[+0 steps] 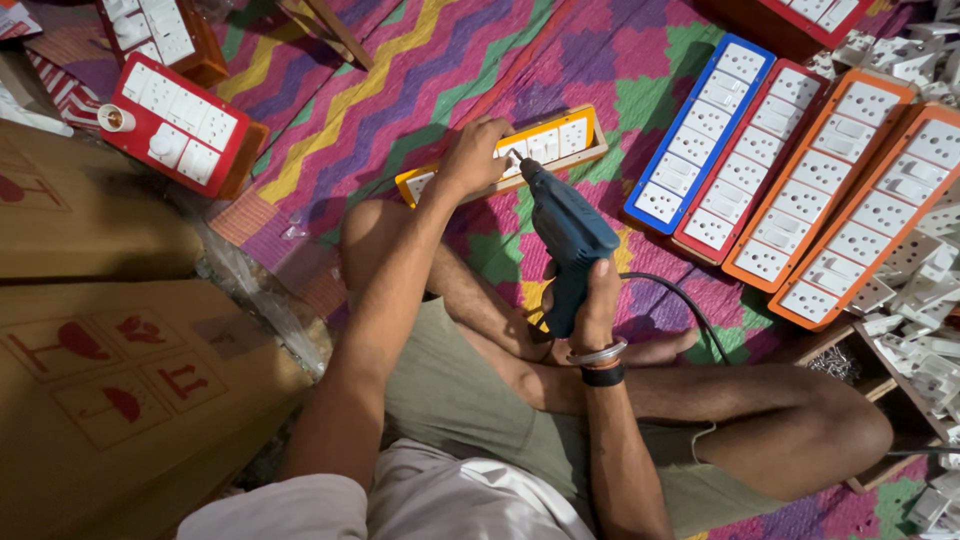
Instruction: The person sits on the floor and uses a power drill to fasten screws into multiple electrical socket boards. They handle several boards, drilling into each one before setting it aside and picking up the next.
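Fingers of the right hand (597, 300) wrap the blue drill (565, 245), its tip on the yellow switch board (555, 140), which the left hand (475, 155) presses flat with curled fingers.

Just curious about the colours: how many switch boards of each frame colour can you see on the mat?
Yellow, under the left hand: 1
Blue: 1
Red: 4
Orange: 2
Total: 8

White shirt, olive shorts, steel bangle (598, 353), black wristband (603, 376)
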